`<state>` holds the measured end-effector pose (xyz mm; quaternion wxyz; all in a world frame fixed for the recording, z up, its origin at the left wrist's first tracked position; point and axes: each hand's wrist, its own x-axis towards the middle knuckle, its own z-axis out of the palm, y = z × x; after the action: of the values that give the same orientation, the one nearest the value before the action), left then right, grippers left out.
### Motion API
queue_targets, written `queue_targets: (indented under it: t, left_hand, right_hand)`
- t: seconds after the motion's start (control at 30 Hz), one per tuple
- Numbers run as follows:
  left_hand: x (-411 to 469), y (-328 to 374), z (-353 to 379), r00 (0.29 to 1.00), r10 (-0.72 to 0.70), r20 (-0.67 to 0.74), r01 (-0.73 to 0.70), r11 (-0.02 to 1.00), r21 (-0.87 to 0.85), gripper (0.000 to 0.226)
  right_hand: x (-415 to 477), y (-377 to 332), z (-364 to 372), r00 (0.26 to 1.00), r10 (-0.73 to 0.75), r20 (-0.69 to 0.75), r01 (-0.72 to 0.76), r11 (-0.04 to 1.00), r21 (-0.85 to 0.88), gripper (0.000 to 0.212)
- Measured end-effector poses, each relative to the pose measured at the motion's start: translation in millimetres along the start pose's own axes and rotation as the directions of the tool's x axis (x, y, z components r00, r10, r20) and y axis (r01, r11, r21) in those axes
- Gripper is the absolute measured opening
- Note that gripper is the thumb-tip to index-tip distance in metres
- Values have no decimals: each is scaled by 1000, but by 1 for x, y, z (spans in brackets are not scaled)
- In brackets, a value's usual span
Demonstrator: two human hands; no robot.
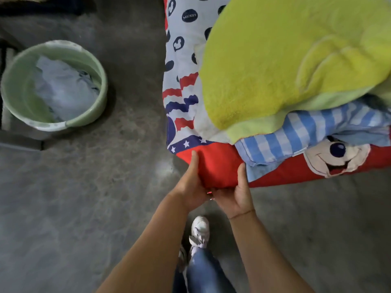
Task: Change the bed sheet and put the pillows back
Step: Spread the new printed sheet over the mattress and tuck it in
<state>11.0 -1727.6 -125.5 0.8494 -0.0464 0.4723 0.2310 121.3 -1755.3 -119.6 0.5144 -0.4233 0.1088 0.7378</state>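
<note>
Blue-jeaned leg (203, 271) and white sneaker (200, 229) stand on the mottled grey concrete floor (84, 197). Above them, the left hand (191, 182) and right hand (234, 195) touch each other, thumbs on top and fingers curled under the red corner of the red, white and blue cartoon-printed bed sheet (184, 60). That sheet covers the bed at upper right. A fluffy yellow-green blanket (285, 60) is heaped over a blue-and-white checked cloth (296, 127). Well to the left, a round pale green plastic basin (12, 92) holds crumpled light blue fabric (63, 87).
</note>
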Motion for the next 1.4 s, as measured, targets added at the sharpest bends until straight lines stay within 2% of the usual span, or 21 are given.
queue_targets:
  t: [0.1, 0.2, 0.27, 0.3, 0.37, 0.43, 0.5, 0.53, 0.57, 0.67, 0.7, 0.77, 0.83, 0.93, 0.97, 1.07, 1.17, 1.27, 1.33, 1.4]
  left_hand:
    - [3, 2, 5, 999, 23, -43, -26, 996, -80, 95]
    - [6, 1, 7, 999, 34, -38, -39, 985, -167, 101]
    - [5, 1, 8, 998, 43, -53, -52, 982, -180, 100]
    - [5, 1, 7, 998, 36, -48, -44, 985, -169, 101]
    - [0, 2, 5, 999, 26, -37, -30, 994, -105, 102]
    - [-7, 11, -3, 997, -3, -78, 7, 998, 55, 105]
    - [-10, 25, -19, 978, -22, -206, 85, 950, 299, 109]
    - [-12, 32, -26, 970, -15, -243, 103, 929, 354, 110]
    - [-13, 39, -30, 972, -15, -235, 96, 936, 338, 109]
    - [-14, 58, -19, 987, 20, -158, -4, 995, 101, 104]
    - [-10, 66, -12, 988, 38, -152, -25, 996, 88, 101]
    - [0, 78, 3, 980, 66, -188, -33, 985, 171, 99]
    - [10, 84, 7, 955, 81, -285, -17, 975, 221, 98]
    - [15, 89, -3, 930, 98, -354, -21, 976, 215, 95]
    - [14, 90, -4, 924, 109, -365, -35, 978, 203, 93]
    - [5, 98, -6, 896, 164, -412, -78, 973, 217, 86]
    - [-5, 115, -2, 904, 194, -380, -120, 970, 209, 86]
    - [-4, 139, 3, 918, 206, -338, -137, 967, 217, 91]
    - [4, 156, 7, 937, 184, -298, -126, 971, 203, 87]
    - [12, 175, 13, 962, 127, -241, -72, 972, 225, 89]
  right_hand:
    - [-14, -1, -15, 1000, 25, -18, -24, 999, 48, 82]
    - [-32, 8, -33, 982, 99, -163, -77, 987, 138, 91]
    - [-34, 14, -31, 966, 142, -216, -119, 986, 113, 95]
    - [-29, 16, -26, 971, 161, -179, -145, 984, 101, 98]
    - [-17, 14, -11, 987, 158, -1, -157, 980, 124, 106]
    - [-5, 10, 1, 989, 110, 99, -123, 983, 136, 100]
    - [5, 5, 1, 997, 39, 69, -51, 981, 189, 89]
    - [7, 3, -1, 999, -5, 40, -3, 977, 213, 84]
    - [9, 0, -5, 998, -55, 21, 49, 976, 210, 79]
    - [8, -11, -14, 985, -169, -39, 172, 980, 103, 75]
    - [10, -13, -20, 981, -186, -54, 190, 979, 76, 77]
    - [16, -14, -30, 977, -190, -94, 192, 981, 12, 71]
    - [20, -10, -39, 968, -164, -188, 151, 985, -79, 69]
    - [14, -9, -45, 949, -119, -293, 83, 987, -134, 101]
    - [11, -8, -48, 949, -104, -299, 69, 990, -126, 103]
    - [-9, 3, -49, 944, 13, -331, -38, 997, -69, 83]
    - [-30, 36, -40, 919, 191, -346, -202, 979, 6, 102]
    - [-38, 68, -9, 909, 318, -271, -302, 948, 100, 85]
    - [-21, 80, 19, 929, 288, -230, -253, 952, 172, 98]
    - [2, 81, 50, 958, 205, -201, -147, 951, 270, 97]
